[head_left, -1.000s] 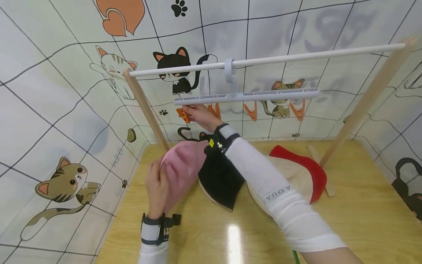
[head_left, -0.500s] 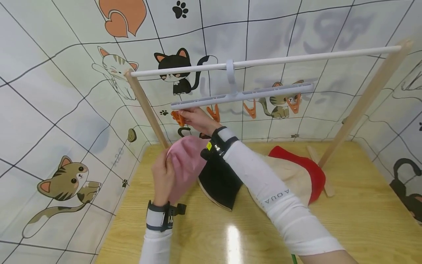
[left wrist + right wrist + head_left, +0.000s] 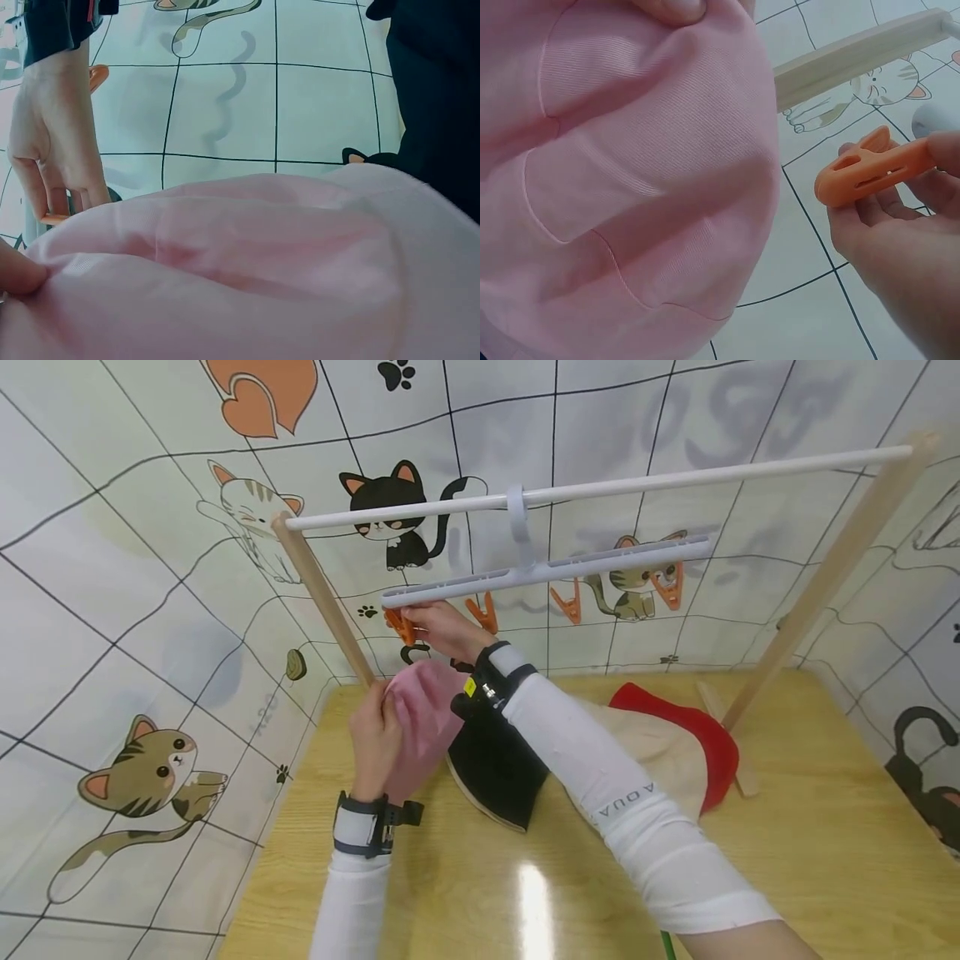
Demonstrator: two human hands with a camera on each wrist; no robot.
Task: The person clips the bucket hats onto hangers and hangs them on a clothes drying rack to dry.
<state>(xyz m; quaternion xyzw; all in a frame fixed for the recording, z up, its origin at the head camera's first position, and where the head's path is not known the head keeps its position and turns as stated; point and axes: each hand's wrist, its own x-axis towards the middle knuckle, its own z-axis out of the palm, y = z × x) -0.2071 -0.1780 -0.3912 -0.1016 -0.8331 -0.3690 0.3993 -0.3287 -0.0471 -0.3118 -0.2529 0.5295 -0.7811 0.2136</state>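
Pink hat (image 3: 423,714) is drooping below the hanger's (image 3: 465,585) left end, long axis slanting downward; left hand (image 3: 377,731) is pinching it, right hand (image 3: 450,629) a clip (image 3: 874,178); right wrist view is showing seams (image 3: 622,277) indistinct in head view.

A black cloth (image 3: 498,777) and red-edged cream cloth (image 3: 671,747) lie on the wooden table (image 3: 450,893) beside cat-printed walls (image 3: 592,418).

The pink cloth (image 3: 660,161) looks matt, the orange clip (image 3: 874,170) smooth plastic
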